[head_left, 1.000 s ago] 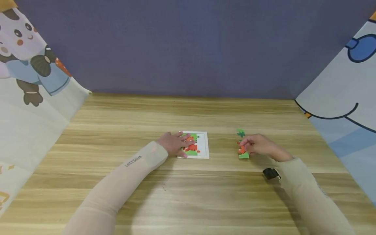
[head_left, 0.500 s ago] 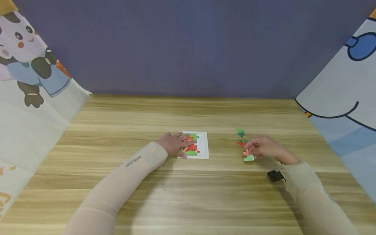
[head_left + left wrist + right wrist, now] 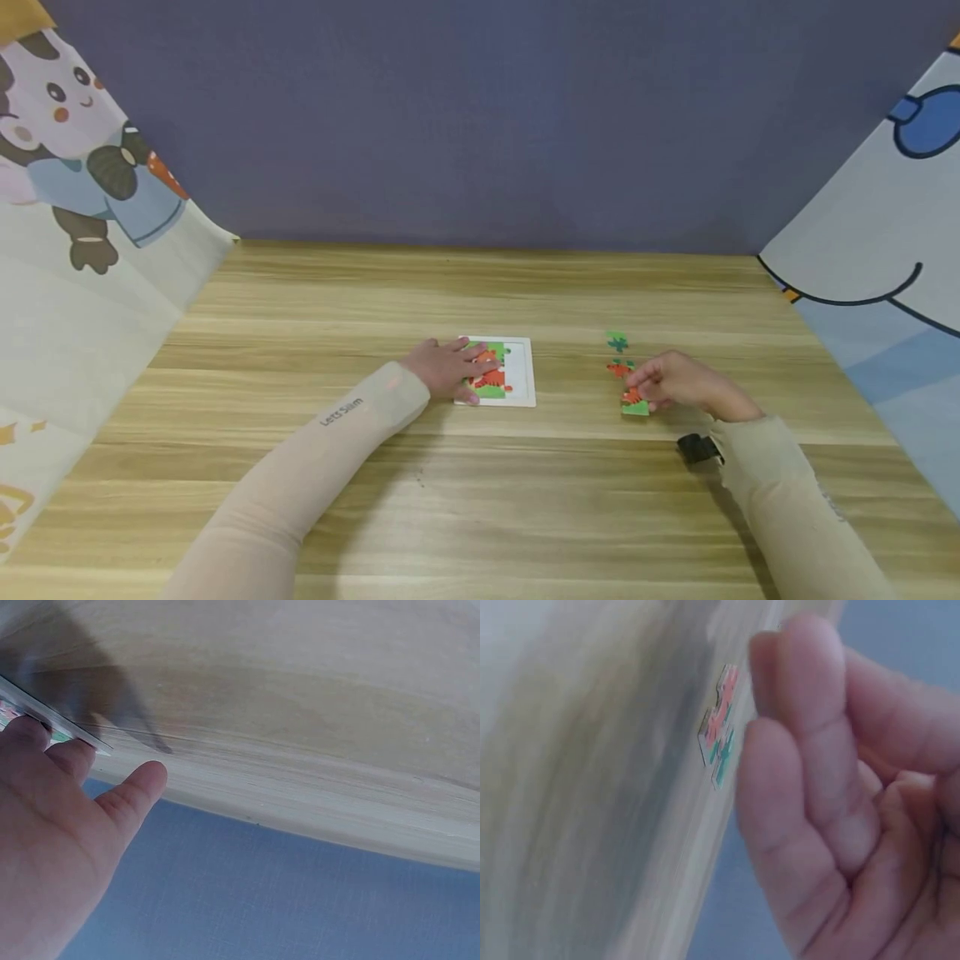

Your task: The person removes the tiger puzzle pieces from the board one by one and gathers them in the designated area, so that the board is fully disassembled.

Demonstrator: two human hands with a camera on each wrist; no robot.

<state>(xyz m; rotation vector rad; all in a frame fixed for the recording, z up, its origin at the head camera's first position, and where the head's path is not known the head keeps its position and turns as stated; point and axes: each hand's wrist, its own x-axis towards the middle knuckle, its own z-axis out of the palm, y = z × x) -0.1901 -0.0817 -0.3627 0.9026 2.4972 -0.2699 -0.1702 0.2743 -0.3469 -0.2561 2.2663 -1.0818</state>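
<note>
A white-framed jigsaw puzzle [image 3: 517,399] lies on the table, its left part filled with green and orange pieces and its right part bare white. My left hand [image 3: 442,368] rests on it with fingers spread, covering its left side; the left wrist view shows fingertips [image 3: 73,757] at the frame's edge. To the right, my right hand [image 3: 678,385] pinches an orange-and-green puzzle piece [image 3: 634,408], partly covered by the fingers. Beyond that piece lie an orange puzzle piece [image 3: 618,369] and a green puzzle piece [image 3: 617,341]. In the right wrist view the fingers [image 3: 817,697] hide the pinched piece.
The wood-grain table [image 3: 480,500] meets a dark blue-grey wall [image 3: 480,125] at the back. Printed cartoon panels stand at the left and right sides. A small black object [image 3: 697,448] sits by the right sleeve's cuff.
My right hand has drawn the orange-and-green puzzle piece slightly right and toward me, uncovering more of the orange piece behind it. Its tilt has changed. The left hand stays on the puzzle.
</note>
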